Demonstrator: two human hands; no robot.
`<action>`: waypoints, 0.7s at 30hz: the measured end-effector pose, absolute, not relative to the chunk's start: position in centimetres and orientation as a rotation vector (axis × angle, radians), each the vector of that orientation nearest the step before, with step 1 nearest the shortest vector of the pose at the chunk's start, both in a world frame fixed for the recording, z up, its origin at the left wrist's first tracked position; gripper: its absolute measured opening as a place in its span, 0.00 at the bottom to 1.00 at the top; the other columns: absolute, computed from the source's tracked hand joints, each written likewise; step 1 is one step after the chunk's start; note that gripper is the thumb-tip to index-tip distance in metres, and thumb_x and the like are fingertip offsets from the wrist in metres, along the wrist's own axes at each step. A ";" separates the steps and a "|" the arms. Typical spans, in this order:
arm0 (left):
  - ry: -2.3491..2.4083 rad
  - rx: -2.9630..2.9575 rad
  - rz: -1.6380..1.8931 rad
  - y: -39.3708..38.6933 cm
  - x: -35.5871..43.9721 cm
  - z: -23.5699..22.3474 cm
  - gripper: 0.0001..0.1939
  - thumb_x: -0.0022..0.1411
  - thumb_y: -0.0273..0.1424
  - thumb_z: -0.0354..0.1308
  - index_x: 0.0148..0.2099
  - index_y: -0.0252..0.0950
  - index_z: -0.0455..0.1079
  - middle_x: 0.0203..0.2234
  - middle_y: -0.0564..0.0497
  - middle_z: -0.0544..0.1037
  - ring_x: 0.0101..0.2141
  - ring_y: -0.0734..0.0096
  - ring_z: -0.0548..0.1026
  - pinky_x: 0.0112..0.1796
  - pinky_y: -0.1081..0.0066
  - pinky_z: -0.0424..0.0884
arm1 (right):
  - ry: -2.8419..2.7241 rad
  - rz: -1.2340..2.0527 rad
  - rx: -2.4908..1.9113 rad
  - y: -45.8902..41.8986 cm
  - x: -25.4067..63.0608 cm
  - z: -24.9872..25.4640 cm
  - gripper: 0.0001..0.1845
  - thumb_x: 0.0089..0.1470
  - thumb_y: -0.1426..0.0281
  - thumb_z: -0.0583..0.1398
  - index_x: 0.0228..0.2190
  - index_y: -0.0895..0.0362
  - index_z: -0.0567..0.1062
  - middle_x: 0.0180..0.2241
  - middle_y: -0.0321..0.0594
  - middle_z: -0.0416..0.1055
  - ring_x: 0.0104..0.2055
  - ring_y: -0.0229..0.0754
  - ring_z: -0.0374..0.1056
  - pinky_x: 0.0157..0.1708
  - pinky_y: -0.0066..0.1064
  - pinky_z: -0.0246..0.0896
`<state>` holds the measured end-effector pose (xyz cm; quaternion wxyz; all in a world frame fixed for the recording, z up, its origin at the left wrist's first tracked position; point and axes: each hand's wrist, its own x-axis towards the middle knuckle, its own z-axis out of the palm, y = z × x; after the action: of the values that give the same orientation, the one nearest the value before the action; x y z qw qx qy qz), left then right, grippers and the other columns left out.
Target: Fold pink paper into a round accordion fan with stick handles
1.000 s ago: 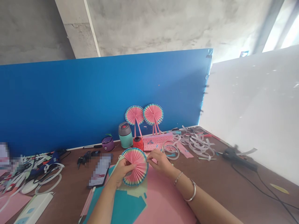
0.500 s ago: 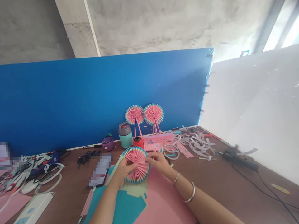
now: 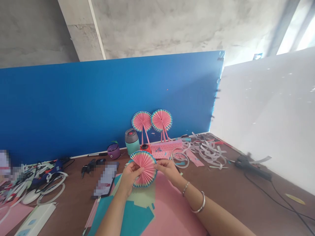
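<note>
Head view: left hand (image 3: pixel 130 178) and right hand (image 3: pixel 171 171) pinch pleated fan (image 3: pixel 147 165); phone screen (image 3: pixel 107 177) unreadable.

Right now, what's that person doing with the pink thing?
A person's left hand holds a pink paper fan, and the right hand pinches its edge. The folded fan is spread wide, above colored paper on the table. Two more round fans stand behind, in front of a blue wall.

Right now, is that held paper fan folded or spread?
Spread: the held fan shows a rounded, pleated face between the left hand and right hand.
</note>
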<state>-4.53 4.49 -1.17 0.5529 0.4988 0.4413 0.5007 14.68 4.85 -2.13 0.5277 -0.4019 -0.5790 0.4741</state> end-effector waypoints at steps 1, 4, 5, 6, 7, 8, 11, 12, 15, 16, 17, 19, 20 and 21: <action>1.056 1.178 1.194 4.5 -4.5 -1.2 0.26 0.40 0.40 0.69 0.41 0.33 0.71 0.33 0.45 0.79 0.34 0.64 0.76 0.36 0.69 0.70 | -1.389 1.137 -0.965 4.9 14.7 -2.1 0.15 0.43 0.61 0.63 0.17 0.58 0.72 0.18 0.33 0.66 0.23 0.34 0.58 0.26 0.28 0.53; 1.080 1.166 1.188 4.7 -4.6 -1.4 0.25 0.38 0.40 0.70 0.38 0.33 0.71 0.32 0.45 0.79 0.34 0.63 0.76 0.36 0.69 0.70 | -1.407 1.161 -1.009 4.8 15.1 -1.8 0.14 0.45 0.60 0.61 0.20 0.58 0.73 0.20 0.35 0.68 0.24 0.35 0.61 0.26 0.28 0.54; 1.080 1.158 1.181 4.7 -4.7 -1.4 0.25 0.39 0.40 0.70 0.39 0.33 0.71 0.33 0.45 0.79 0.34 0.63 0.77 0.36 0.69 0.70 | -1.401 1.168 -1.018 4.8 15.2 -1.7 0.13 0.46 0.60 0.60 0.22 0.58 0.74 0.22 0.36 0.70 0.25 0.36 0.63 0.26 0.28 0.55; 1.078 1.149 1.174 4.8 -4.8 -1.5 0.25 0.39 0.40 0.70 0.39 0.33 0.71 0.33 0.45 0.80 0.34 0.64 0.77 0.36 0.69 0.70 | -1.391 1.172 -1.018 4.7 15.3 -1.6 0.12 0.47 0.61 0.59 0.25 0.58 0.73 0.24 0.37 0.71 0.27 0.37 0.64 0.27 0.28 0.55; 1.074 1.140 1.172 4.8 -4.9 -1.6 0.25 0.40 0.40 0.69 0.40 0.33 0.71 0.33 0.45 0.80 0.34 0.64 0.77 0.36 0.69 0.70 | -1.381 1.169 -1.006 4.7 15.4 -1.5 0.11 0.47 0.62 0.58 0.27 0.57 0.72 0.26 0.38 0.72 0.28 0.38 0.65 0.28 0.28 0.56; 1.068 1.136 1.169 4.9 -5.0 -1.6 0.26 0.40 0.39 0.69 0.41 0.33 0.71 0.34 0.45 0.80 0.34 0.64 0.77 0.37 0.69 0.70 | -1.377 1.162 -0.982 4.6 15.4 -1.4 0.09 0.48 0.63 0.58 0.29 0.57 0.70 0.28 0.38 0.73 0.30 0.38 0.66 0.29 0.28 0.56; 1.062 1.136 1.163 5.0 -5.3 -1.8 0.26 0.41 0.40 0.69 0.42 0.33 0.71 0.34 0.45 0.80 0.35 0.63 0.77 0.37 0.69 0.70 | -1.462 1.091 -0.897 4.5 15.4 -1.5 0.09 0.47 0.67 0.58 0.32 0.55 0.65 0.32 0.38 0.73 0.33 0.39 0.67 0.30 0.28 0.57; 1.065 1.140 1.157 5.0 -5.3 -1.8 0.26 0.41 0.40 0.69 0.42 0.33 0.71 0.34 0.45 0.80 0.35 0.64 0.77 0.37 0.69 0.70 | -1.524 1.036 -0.885 4.5 15.3 -1.6 0.09 0.47 0.68 0.59 0.32 0.55 0.64 0.34 0.38 0.72 0.34 0.39 0.67 0.30 0.28 0.57; 1.074 1.151 1.131 4.9 -5.2 -1.7 0.25 0.41 0.41 0.69 0.41 0.33 0.71 0.34 0.45 0.80 0.34 0.65 0.77 0.36 0.69 0.70 | -1.711 0.827 -0.907 4.6 15.3 -2.1 0.09 0.46 0.73 0.58 0.33 0.55 0.67 0.36 0.39 0.71 0.38 0.40 0.67 0.33 0.29 0.58; 1.070 1.154 1.121 4.8 -5.2 -1.6 0.25 0.40 0.41 0.69 0.40 0.33 0.72 0.35 0.45 0.80 0.34 0.64 0.77 0.37 0.69 0.70 | -1.755 0.773 -0.918 4.6 15.3 -2.3 0.10 0.45 0.75 0.58 0.34 0.55 0.69 0.37 0.39 0.71 0.38 0.40 0.67 0.34 0.30 0.59; 1.062 1.153 1.110 4.7 -5.1 -1.5 0.25 0.40 0.40 0.69 0.40 0.33 0.72 0.35 0.44 0.80 0.34 0.64 0.77 0.37 0.69 0.70 | -1.792 0.734 -0.921 4.7 15.3 -2.4 0.12 0.45 0.76 0.57 0.35 0.55 0.70 0.37 0.39 0.72 0.39 0.40 0.66 0.36 0.30 0.59; 1.047 1.155 1.099 4.6 -5.0 -1.3 0.25 0.40 0.40 0.69 0.40 0.33 0.72 0.34 0.44 0.80 0.35 0.63 0.77 0.37 0.69 0.70 | -1.849 0.672 -0.909 4.7 15.4 -2.5 0.15 0.45 0.78 0.57 0.38 0.55 0.71 0.38 0.40 0.72 0.39 0.40 0.66 0.36 0.31 0.60; 1.041 1.158 1.095 4.6 -5.0 -1.2 0.25 0.40 0.40 0.69 0.40 0.33 0.72 0.34 0.44 0.80 0.35 0.63 0.77 0.38 0.68 0.70 | -1.876 0.639 -0.900 4.7 15.4 -2.5 0.16 0.45 0.78 0.57 0.38 0.55 0.72 0.39 0.40 0.72 0.39 0.40 0.66 0.36 0.31 0.61; 1.038 1.161 1.093 4.6 -5.0 -1.2 0.25 0.40 0.39 0.69 0.40 0.33 0.72 0.33 0.44 0.80 0.34 0.64 0.77 0.37 0.68 0.70 | -1.900 0.607 -0.894 4.7 15.3 -2.5 0.16 0.46 0.78 0.57 0.39 0.55 0.73 0.38 0.41 0.73 0.38 0.40 0.66 0.36 0.31 0.61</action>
<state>-5.00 4.57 -1.24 0.5807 0.4969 0.4443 0.4675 15.34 4.70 -2.49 0.4598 -0.3630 -0.7720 0.2465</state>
